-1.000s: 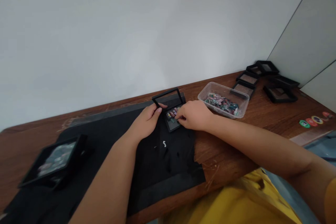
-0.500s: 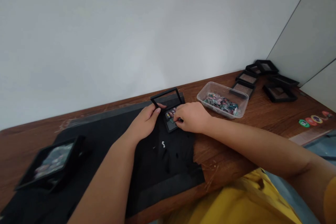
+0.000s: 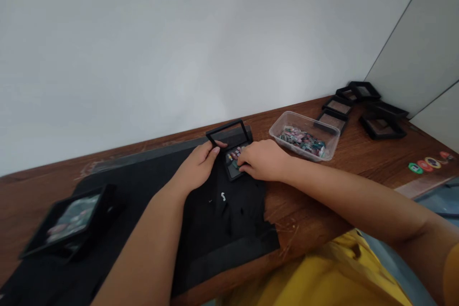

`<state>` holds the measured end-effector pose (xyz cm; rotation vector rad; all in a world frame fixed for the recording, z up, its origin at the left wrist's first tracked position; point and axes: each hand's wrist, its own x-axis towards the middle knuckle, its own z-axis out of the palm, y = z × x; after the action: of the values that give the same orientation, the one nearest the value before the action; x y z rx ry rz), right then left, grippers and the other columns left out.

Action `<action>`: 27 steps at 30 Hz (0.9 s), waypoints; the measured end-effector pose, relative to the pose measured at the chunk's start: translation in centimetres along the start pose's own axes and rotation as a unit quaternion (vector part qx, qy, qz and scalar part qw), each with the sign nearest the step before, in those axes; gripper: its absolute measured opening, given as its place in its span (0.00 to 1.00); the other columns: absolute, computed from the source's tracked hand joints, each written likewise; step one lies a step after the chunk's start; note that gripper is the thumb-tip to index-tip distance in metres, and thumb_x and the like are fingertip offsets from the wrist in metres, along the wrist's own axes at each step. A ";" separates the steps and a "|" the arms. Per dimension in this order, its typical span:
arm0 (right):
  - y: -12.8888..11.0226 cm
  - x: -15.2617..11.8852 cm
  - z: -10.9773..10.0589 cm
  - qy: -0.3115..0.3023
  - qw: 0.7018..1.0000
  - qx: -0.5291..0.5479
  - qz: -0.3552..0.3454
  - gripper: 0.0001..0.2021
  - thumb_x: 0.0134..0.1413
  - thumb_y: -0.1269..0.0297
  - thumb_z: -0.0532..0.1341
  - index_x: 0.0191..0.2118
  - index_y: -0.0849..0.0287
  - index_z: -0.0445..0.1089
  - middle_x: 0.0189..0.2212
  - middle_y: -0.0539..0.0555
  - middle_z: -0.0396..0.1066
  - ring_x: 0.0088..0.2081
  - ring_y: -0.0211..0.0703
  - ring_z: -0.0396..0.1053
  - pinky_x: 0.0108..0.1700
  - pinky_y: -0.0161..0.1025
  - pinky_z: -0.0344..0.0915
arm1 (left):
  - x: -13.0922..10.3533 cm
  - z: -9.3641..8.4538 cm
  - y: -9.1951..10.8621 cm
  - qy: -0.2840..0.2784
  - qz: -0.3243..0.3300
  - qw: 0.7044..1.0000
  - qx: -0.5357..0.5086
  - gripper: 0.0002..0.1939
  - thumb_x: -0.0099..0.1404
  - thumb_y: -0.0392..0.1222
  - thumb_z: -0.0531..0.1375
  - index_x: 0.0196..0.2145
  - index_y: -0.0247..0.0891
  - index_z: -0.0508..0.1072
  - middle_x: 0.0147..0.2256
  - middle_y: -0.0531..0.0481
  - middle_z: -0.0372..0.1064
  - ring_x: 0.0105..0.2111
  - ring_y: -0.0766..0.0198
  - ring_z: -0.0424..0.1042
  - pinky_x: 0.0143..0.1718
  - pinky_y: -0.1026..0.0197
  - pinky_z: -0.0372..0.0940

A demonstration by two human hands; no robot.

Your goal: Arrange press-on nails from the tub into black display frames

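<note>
A small black display frame (image 3: 231, 174) lies open on the black mat (image 3: 211, 229), its hinged lid (image 3: 226, 126) tilted up at the back. My left hand (image 3: 201, 162) grips its left side, thumb and fingers closed near the hinge. Small coloured stones (image 3: 234, 154), pink, green and yellowish, lie in the base. Over the right part of that base my right hand (image 3: 263, 158) is bent down, fingertips among the stones. Whatever those fingers pinch is hidden under them.
A clear plastic tub (image 3: 332, 150) of mixed stones stands right of my right hand. Several black frames (image 3: 382, 126) lie at the far right. Stacked frames (image 3: 68, 222) sit at left, and a white scrap (image 3: 223, 196) lies on the mat. Round stickers (image 3: 425, 166) mark the right edge.
My right hand's fingers have shifted slightly and lie flatter over the frame's base, uncovering more of the stones. My left hand and the lid have stayed put.
</note>
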<state>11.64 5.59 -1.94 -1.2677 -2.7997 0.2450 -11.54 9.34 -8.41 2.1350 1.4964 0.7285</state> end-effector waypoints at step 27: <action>-0.6 -0.8 -1.6 0.060 0.998 0.014 0.009 0.12 0.70 0.60 0.58 0.45 0.57 0.79 0.47 0.55 0.80 0.46 0.50 0.77 0.37 0.41 0.62 | 0.0 -0.1 -0.1 0.002 0.013 1.000 -0.006 0.22 0.71 0.55 0.48 0.48 0.41 0.75 0.50 0.43 0.79 0.56 0.46 0.73 0.64 0.42 0.64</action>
<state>11.93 4.82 -0.26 -1.2583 -2.6769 0.2008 -11.65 9.38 -8.43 2.1494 1.4662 0.7484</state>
